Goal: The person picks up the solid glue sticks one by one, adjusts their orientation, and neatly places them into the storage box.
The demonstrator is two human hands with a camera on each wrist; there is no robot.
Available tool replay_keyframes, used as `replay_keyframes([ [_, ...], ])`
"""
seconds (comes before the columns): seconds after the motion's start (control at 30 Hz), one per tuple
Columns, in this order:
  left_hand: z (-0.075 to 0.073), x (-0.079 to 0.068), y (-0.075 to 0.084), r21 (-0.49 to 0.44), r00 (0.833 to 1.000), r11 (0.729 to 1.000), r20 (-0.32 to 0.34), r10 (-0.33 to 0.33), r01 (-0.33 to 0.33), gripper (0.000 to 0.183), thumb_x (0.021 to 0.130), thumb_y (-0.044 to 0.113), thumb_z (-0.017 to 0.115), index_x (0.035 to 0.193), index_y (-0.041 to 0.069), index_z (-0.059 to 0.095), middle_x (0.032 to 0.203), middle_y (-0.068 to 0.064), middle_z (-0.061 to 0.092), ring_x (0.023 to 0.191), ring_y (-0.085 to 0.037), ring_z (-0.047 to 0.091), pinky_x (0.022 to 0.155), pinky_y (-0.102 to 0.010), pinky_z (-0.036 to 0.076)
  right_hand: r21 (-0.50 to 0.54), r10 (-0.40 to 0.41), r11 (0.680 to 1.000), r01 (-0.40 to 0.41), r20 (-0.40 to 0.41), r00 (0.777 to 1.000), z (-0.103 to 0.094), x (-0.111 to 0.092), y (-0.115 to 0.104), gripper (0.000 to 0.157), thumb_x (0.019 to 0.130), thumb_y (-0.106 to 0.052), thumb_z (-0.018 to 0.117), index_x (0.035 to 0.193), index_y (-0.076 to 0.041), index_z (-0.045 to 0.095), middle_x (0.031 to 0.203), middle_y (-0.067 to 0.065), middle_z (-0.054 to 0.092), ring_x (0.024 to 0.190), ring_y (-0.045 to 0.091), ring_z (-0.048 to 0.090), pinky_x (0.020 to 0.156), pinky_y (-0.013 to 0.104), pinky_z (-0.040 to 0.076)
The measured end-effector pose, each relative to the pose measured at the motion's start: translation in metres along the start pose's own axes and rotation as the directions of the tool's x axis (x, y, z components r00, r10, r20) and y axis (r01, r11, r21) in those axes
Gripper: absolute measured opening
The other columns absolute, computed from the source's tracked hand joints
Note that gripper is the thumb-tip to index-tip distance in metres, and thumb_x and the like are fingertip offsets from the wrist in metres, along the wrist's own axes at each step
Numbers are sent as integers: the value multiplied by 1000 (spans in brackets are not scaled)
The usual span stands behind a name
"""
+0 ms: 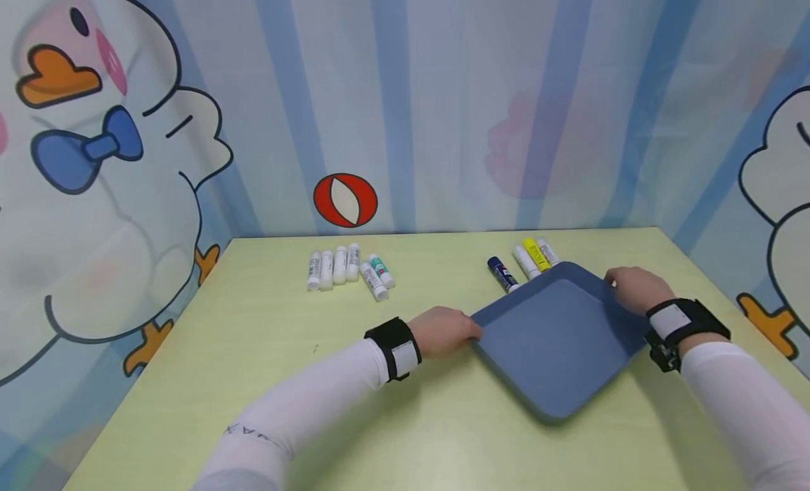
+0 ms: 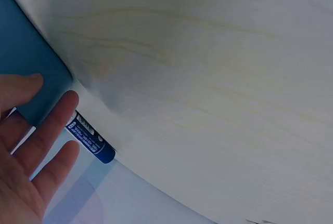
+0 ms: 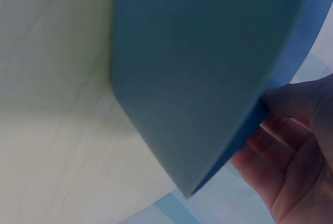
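A blue-grey rectangular tray (image 1: 557,343) is turned at an angle on the right of the head view, partly raised off the table. My left hand (image 1: 445,332) pinches its left corner; in the left wrist view the thumb and index finger meet the tray (image 2: 31,52), other fingers spread. My right hand (image 1: 640,290) grips the far right edge, thumb against the rim in the right wrist view. Just behind the tray lies a dark blue tube (image 1: 503,273), like a glue stick. Beside it are a white tube (image 1: 526,261), a yellow tube (image 1: 536,254) and another white tube (image 1: 547,251), partly hidden.
Several white tubes (image 1: 339,264) lie in a row at the back left of the pale yellow table (image 1: 266,378). Close by lie a white tube (image 1: 374,281) and a green-labelled tube (image 1: 382,271). A printed curtain (image 1: 430,111) stands behind.
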State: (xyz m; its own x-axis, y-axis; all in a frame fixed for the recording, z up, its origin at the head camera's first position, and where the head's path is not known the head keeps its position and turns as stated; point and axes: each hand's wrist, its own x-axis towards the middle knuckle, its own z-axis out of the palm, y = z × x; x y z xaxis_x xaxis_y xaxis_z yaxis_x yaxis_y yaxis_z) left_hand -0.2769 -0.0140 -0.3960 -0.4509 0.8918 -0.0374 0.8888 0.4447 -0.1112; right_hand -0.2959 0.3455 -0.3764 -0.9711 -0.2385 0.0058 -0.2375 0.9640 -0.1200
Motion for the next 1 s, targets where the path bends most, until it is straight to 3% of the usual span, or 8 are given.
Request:
replay_keyframes([
  [0.4,4,-29,-23,-23,998,998,-23,-57,56,14,97,10,59,99,15,72,89,3,70,80,-12,65,72,-26,52,41,-139,989,140,-23,990,5,-13,-23,5,86,6,61,89,11,61,78,17,62,72,33,62,63,45,51],
  [0.6,3,-45,-34,44,998,998,-41,-38,40,10,93,9,65,91,16,72,83,4,69,74,-12,64,67,-25,52,84,-200,977,196,47,979,3,-23,-39,5,86,5,63,85,8,59,74,10,59,60,22,58,54,37,50],
  [0.77,-1,-57,-40,71,999,997,-36,-32,35,12,90,6,68,94,15,75,88,2,72,79,-14,67,71,-25,54,223,-175,966,134,176,969,0,-35,-55,7,89,1,61,90,7,58,59,4,55,41,13,52,46,29,47],
  [0.87,-1,-63,-46,44,998,998,-30,-52,53,15,89,3,67,95,14,76,89,2,72,80,-14,68,71,-25,55,296,-157,951,86,224,962,0,-41,-63,7,89,-2,61,89,5,58,51,2,54,40,13,53,46,28,47],
  [1.0,2,-70,-54,-1,995,996,-45,-92,92,20,86,-2,67,92,14,77,88,2,72,80,-13,68,70,-25,55,353,-125,935,25,263,957,4,-44,-72,8,89,-4,62,87,3,57,53,2,57,42,14,57,45,29,51],
])
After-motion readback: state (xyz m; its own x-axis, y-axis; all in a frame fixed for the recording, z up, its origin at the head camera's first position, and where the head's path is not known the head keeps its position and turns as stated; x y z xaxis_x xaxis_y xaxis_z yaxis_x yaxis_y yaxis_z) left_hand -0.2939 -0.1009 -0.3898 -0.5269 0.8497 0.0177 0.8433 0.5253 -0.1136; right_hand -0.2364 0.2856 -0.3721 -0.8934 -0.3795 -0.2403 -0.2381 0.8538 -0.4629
